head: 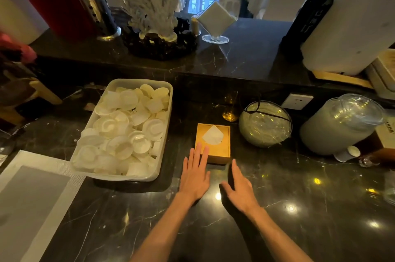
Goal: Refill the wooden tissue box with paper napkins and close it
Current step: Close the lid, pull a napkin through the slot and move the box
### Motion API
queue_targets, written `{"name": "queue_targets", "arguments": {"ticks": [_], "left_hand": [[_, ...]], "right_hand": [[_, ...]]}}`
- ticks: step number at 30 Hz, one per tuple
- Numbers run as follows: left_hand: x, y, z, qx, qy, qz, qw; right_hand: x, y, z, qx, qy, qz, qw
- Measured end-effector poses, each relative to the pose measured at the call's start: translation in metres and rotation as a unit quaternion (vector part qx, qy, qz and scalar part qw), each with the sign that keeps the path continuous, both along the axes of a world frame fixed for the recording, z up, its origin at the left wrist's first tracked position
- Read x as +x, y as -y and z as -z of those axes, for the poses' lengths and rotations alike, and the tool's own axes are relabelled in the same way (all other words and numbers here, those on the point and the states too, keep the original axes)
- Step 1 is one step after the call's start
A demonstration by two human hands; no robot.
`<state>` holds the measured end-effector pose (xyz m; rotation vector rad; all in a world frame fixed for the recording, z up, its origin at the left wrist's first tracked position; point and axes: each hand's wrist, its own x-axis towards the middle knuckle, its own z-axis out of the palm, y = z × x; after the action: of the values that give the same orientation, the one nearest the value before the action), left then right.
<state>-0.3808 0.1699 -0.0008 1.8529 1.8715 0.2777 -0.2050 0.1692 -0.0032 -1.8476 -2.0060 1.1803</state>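
Observation:
The wooden tissue box [220,150] sits on the dark marble counter, lid on, with a white napkin [212,135] poking up through its top slot. My left hand [195,174] lies flat with spread fingers, its fingertips over the box's near left corner. My right hand [239,189] hovers just in front of the box's near right corner, fingers apart and holding nothing.
A plastic tub [162,150] full of small white dishes stands left of the box. A glass bowl [265,123] and a large lidded jar [339,124] are to the right. A woven placemat [27,197] lies at the near left. A raised ledge [245,58] carries a napkin holder [215,20].

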Motion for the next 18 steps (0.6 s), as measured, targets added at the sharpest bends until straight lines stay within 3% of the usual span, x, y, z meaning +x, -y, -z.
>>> {"name": "queue_targets", "arguments": {"ticks": [2, 6, 8, 18], "left_hand": [[0.0, 0.0, 0.003, 0.006, -0.001, 0.001, 1.0], [0.001, -0.002, 0.008, 0.014, 0.013, 0.002, 1.0], [0.001, -0.003, 0.01, 0.013, 0.018, 0.001, 1.0], [-0.009, -0.019, 0.011, 0.006, 0.031, 0.024, 0.999]], "right_hand": [[-0.002, -0.001, -0.004, 0.058, -0.033, 0.025, 0.997], [-0.008, -0.008, -0.006, 0.164, 0.065, -0.088, 0.98], [-0.012, -0.013, -0.004, 0.153, 0.099, -0.108, 0.977], [-0.018, -0.024, -0.002, 0.138, 0.097, -0.103, 0.98]]}}
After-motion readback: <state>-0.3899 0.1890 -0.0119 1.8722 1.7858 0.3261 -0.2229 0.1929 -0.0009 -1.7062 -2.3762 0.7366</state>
